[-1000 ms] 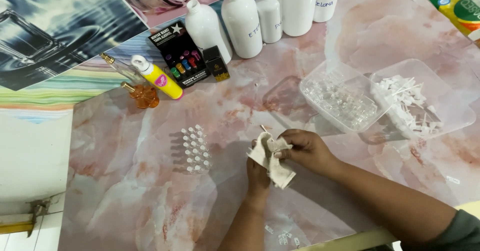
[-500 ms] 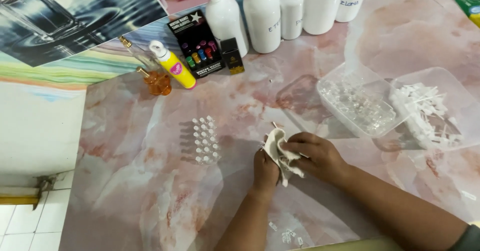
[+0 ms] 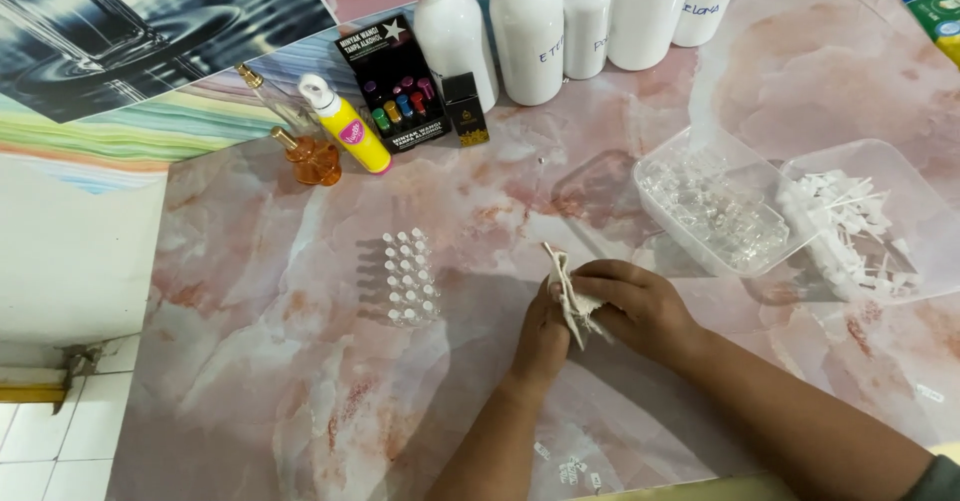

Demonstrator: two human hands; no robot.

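My left hand (image 3: 541,339) and my right hand (image 3: 640,306) meet over the pink marbled table (image 3: 250,361), both pinching a crumpled white tissue (image 3: 567,288) between them. Whatever the tissue wraps is hidden. To the left of my hands stands a cluster of small clear vials with white caps (image 3: 408,278), upright in rows. To the right sit a clear plastic tray of empty glass vials (image 3: 712,206) and a second clear tray of white spray caps with tubes (image 3: 855,226).
Several white plastic bottles (image 3: 530,31) line the back edge. A black box of coloured vials (image 3: 398,86), a small black box (image 3: 464,109), a yellow bottle (image 3: 348,126) and an amber perfume bottle (image 3: 310,156) stand back left. A few loose small vials (image 3: 572,468) lie near the front edge.
The view has shifted so everything sits further right and lower in the frame. My hands keep working the tissue between them, which is now more bunched up.
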